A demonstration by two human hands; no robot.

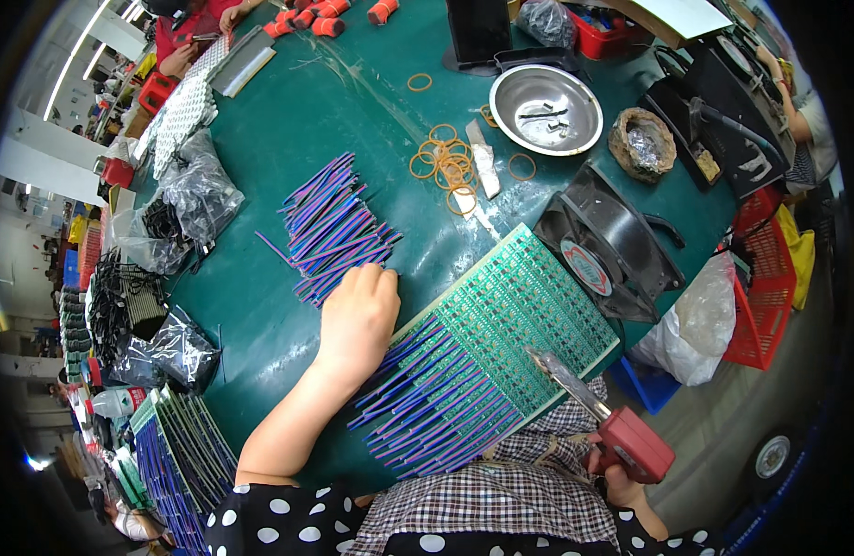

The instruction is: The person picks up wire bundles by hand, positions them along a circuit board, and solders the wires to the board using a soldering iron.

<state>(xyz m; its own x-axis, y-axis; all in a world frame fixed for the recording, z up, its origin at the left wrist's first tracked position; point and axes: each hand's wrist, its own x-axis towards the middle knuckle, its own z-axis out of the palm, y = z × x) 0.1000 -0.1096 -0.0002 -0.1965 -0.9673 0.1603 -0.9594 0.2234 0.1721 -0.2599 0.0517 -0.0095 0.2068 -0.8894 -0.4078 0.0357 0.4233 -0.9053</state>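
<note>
My left hand [360, 315] is closed, knuckles up, at the near edge of a loose pile of blue, purple and black wires [330, 218]. Its fingertips are hidden, so what they pinch does not show. In my right hand [623, 486] is a soldering gun [636, 445] with a red body, its metal tip pointing up and left over the circuit board panel [487, 296]. This green panel lies tilted on the table edge and my lap. Rows of similar wires [436, 398] stick out from its near left side.
Right of the panel stands a black fan [598, 250]. Beyond it are a metal bowl [589, 137], a rough brown dish [621, 148] and rubber bands [443, 165]. Bagged cables [205, 190] and a wired board stack [182, 445] sit left. Another person [182, 37] works at the far left.
</note>
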